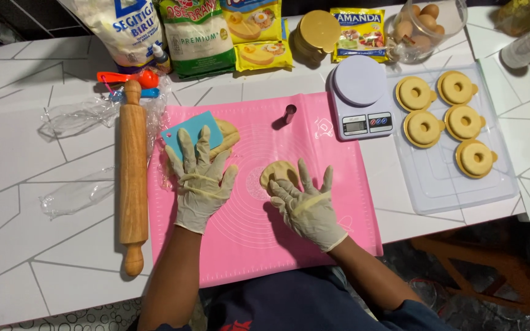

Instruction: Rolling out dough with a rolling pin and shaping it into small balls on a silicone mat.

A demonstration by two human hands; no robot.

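Bare pink mat (314,233) lies open near the person; rolling pin (132,178) blocks left, kitchen scale (361,98) right.

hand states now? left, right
Left hand: open, flat on the pink mat, fingertips over the blue scraper.
Right hand: open, fingers pressing the small dough disc.

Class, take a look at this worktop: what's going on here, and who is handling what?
A person in thin gloves works dough on a pink mat. The right hand presses a small flat disc of dough. The left hand rests flat beside a blue scraper and a larger dough lump. A wooden rolling pin lies left of the mat. A kitchen scale and five ring-shaped moulds on a clear tray sit to the right.
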